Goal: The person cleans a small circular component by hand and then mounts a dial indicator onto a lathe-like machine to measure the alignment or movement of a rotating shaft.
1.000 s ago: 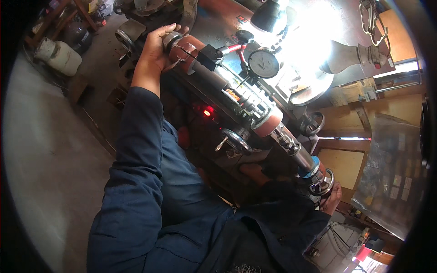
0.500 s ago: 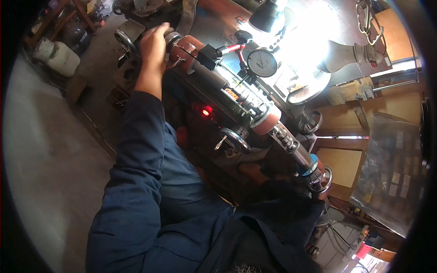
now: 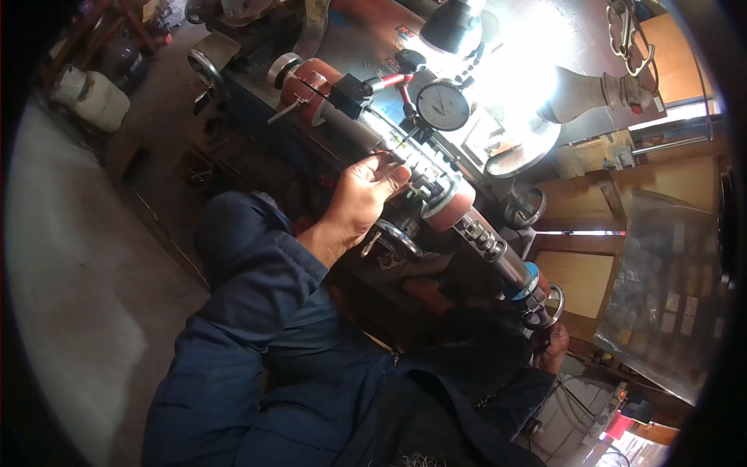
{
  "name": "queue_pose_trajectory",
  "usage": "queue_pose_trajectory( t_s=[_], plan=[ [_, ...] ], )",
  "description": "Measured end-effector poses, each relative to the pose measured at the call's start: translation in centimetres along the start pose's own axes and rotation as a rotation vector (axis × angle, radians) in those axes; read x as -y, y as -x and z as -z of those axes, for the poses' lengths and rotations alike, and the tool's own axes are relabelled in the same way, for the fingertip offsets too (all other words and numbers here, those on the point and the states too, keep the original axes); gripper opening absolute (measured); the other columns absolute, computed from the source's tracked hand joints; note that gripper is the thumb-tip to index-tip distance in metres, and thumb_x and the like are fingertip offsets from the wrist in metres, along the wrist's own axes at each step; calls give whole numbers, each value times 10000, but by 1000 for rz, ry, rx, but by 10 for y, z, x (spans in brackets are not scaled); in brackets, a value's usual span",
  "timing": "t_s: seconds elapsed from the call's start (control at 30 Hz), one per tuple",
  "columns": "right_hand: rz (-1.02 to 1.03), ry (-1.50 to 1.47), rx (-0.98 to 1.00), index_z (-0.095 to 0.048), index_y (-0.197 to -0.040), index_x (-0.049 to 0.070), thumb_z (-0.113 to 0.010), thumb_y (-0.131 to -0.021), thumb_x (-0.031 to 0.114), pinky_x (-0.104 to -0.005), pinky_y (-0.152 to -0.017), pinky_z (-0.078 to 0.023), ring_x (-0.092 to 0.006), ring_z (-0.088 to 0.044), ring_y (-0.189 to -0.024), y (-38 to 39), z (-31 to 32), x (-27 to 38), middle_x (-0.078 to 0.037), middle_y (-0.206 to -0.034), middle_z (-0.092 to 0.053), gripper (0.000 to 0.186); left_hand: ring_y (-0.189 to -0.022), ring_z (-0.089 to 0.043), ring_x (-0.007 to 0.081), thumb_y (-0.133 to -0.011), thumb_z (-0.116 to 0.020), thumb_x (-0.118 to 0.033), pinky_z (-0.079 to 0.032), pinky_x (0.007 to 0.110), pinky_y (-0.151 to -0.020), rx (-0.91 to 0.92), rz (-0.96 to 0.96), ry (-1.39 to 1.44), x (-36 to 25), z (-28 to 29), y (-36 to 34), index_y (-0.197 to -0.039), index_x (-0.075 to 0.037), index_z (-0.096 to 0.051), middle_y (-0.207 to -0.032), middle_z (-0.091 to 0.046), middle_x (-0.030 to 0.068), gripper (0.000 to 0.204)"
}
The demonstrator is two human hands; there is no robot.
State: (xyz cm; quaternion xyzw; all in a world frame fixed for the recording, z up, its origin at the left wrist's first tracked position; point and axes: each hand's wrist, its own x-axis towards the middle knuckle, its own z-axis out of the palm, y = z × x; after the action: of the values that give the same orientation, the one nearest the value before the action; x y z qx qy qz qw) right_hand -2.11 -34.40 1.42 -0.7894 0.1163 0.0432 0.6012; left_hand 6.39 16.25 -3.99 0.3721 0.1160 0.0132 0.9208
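Observation:
My left hand is closed, thumb and fingers pinched at a shiny metal part lying along the middle of a long bench machine. The fingertips partly hide what they grip. Just beyond them a round dial indicator stands on a red-and-black arm. Down at the machine's right end, my right hand has its fingers curled at the rim of a chrome handwheel. A reddish collar and a steel spindle lie between the two hands.
A bright work lamp lights the machine from behind. Another crank handwheel sits in front, below my left hand. A short bar sticks out of the left reddish head. At far left stands a pale jug.
My left hand has left the machine's left end and come right to the metal part in the middle. My right hand now shows at the right-end handwheel.

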Motion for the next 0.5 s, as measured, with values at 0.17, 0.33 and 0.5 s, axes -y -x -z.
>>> queue_pose_trajectory(
  t_s=[0.17, 0.33, 0.5],
  plan=[
    [52, -177, -253, -561, -901, 55, -522, -1002, 351, -228, -509, -393, -77, -515, -590, -8, -52, 29, 1, -746, -584, 315, -1029, -602, 157, -945, -615, -133, -485, 323, -981, 43, 25, 160, 2, 3, -3, -1123, -21, -583, -1103, -629, 55, 213],
    [88, -136, -263, -561, -916, 45, -497, -1013, 341, -251, -583, -471, -98, -582, -680, -24, -46, 29, -23, -799, -605, 318, -1030, -599, 114, -936, -628, -134, -498, 280, -947, 97, 18, 147, 7, 10, -7, -1180, -48, -589, -1112, -636, 17, 262],
    [122, -84, -235, -567, -949, 33, -498, -1014, 330, -273, -635, -516, -122, -621, -722, -49, -20, 14, -29, -817, -614, 312, -1030, -603, 115, -938, -625, -135, -501, 284, -944, 98, 34, 164, 12, 14, -10, -1174, -61, -588, -1108, -637, 17, 250]
  ],
)
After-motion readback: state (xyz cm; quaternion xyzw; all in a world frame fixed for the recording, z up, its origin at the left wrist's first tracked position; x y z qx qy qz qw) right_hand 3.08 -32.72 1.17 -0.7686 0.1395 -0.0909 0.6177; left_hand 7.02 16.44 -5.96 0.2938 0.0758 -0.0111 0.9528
